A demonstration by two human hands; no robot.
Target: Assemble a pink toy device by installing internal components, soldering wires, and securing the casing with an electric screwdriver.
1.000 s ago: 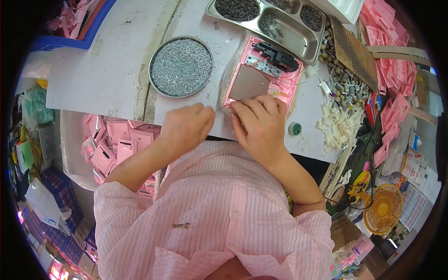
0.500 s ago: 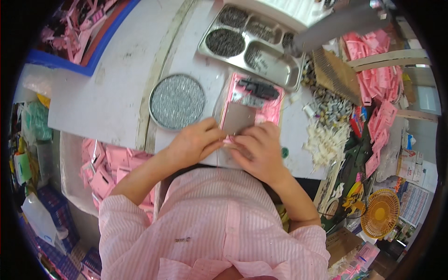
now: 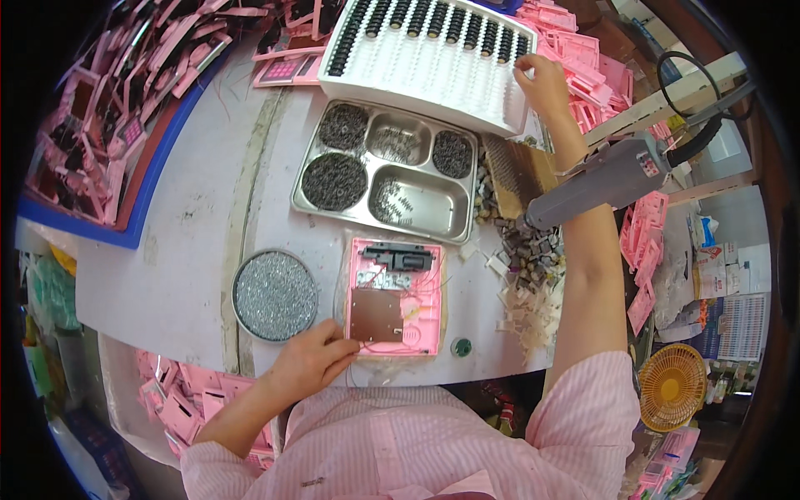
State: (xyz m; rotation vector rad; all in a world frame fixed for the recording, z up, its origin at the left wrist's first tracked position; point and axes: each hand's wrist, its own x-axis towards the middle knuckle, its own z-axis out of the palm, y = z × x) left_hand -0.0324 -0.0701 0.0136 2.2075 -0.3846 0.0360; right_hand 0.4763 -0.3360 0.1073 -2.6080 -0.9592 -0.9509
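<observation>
On the table in front of me lies a pink plastic case with a brown board, a black mechanism and thin wires inside. My left hand is at its near left corner, fingers pinched together; whether they grip the rim or a thin wire is hard to see. Far to the right, my right hand reaches to the right end of a white foam tray with rows of small black cylindrical parts. Its thumb and fingertips are closed by the last row; what is between them is hidden.
A round tin of small silvery pieces stands left of the case. Beyond is a steel compartment tray of screws and springs. A grey electric screwdriver hangs over my right forearm, near loose metal parts. A blue-rimmed bin holds pink assemblies.
My right hand has left the pink case and stretched far right to the foam tray. The left hand stays at the case's near corner. The view has shifted, bringing more of the far table in.
</observation>
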